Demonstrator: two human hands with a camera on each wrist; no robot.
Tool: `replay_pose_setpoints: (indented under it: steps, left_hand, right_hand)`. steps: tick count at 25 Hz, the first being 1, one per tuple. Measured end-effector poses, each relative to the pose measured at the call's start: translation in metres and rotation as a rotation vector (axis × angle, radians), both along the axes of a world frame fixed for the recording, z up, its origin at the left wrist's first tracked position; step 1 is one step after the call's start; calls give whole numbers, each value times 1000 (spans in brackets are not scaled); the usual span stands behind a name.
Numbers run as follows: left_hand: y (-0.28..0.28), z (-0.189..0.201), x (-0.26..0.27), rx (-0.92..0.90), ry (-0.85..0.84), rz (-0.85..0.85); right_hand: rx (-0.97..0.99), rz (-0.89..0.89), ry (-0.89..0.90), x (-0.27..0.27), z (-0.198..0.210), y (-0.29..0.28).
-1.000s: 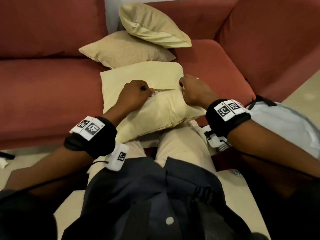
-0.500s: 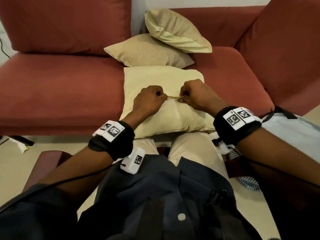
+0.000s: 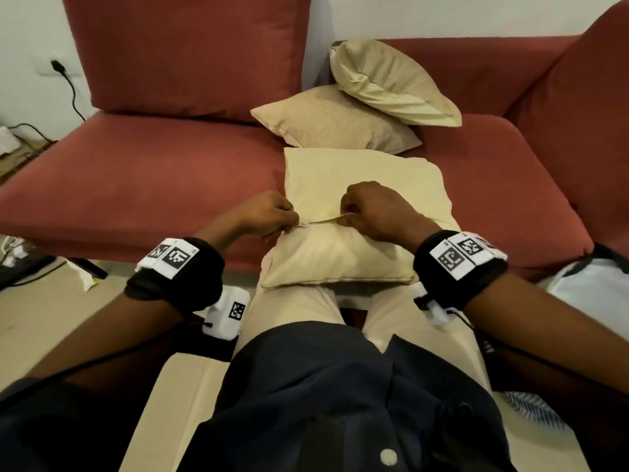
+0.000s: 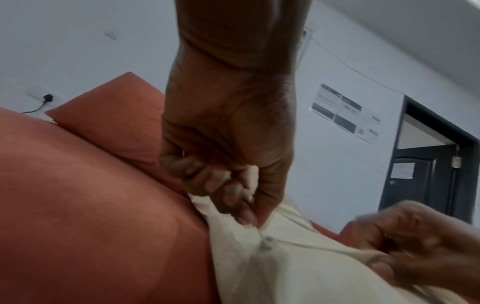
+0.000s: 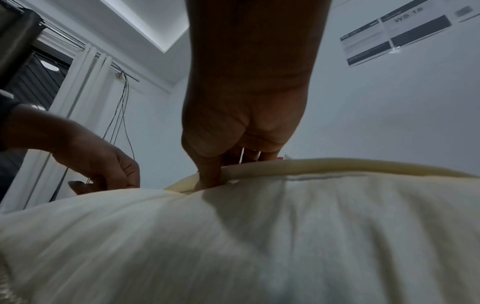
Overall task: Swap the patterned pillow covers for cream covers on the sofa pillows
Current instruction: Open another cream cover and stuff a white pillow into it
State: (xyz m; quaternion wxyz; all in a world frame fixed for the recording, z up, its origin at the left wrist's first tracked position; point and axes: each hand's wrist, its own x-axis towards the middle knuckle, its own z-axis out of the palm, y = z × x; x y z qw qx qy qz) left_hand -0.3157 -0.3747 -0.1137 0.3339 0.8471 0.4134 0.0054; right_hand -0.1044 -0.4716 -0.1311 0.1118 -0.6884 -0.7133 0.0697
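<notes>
A cream-covered pillow (image 3: 340,257) lies across the front edge of the red sofa (image 3: 153,185) and my knees. Its zipper seam (image 3: 321,221) runs between my hands. My left hand (image 3: 269,214) pinches the cover's fabric at the seam's left end, just beside the small zipper slider (image 4: 266,244). My right hand (image 3: 371,212) pinches the cover at the seam a little to the right, thumb pressed into the fold (image 5: 210,179). Two more cream pillows, one textured (image 3: 333,122) and one smooth (image 3: 391,85), are stacked behind on the seat.
The sofa's back cushion (image 3: 190,52) and right arm (image 3: 585,80) enclose the seat. A pale bag (image 3: 592,294) lies on the floor at right, with striped fabric (image 3: 531,407) near it. Cables and a wall socket (image 3: 56,66) are at far left.
My left hand has drawn left along the seam to the pillow's left edge, widening the gap between my hands. The head view has shifted, so the pillow sits more central.
</notes>
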Motion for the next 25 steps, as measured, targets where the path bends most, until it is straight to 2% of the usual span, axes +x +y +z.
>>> replay_pose_setpoints:
  steps: [5,8,13,15,18,20,22,25]
  left_hand:
    - [29,-3,-24,-98,287,6]
    - [29,-6,-12,-101,295,20]
    - [21,-11,6,-346,378,165]
    - [18,-12,18,-303,260,178]
    - [18,12,51,-299,-249,331]
    - [10,46,85,-362,-528,374]
    - [-2,81,131,-349,-621,303]
    - [-22,128,207,-264,-631,79]
  right_hand:
    - [-11,-7,135,9,-2,-1]
    - [9,0,178,10,-4,-1]
    - [14,-17,285,24,-3,-7]
    - [-23,-3,253,24,4,-15]
    - [-70,-2,62,28,15,-33]
    - [20,-85,21,36,20,-40]
    - [303,-165,232,58,24,-43]
    - [805,-270,561,119,35,-60]
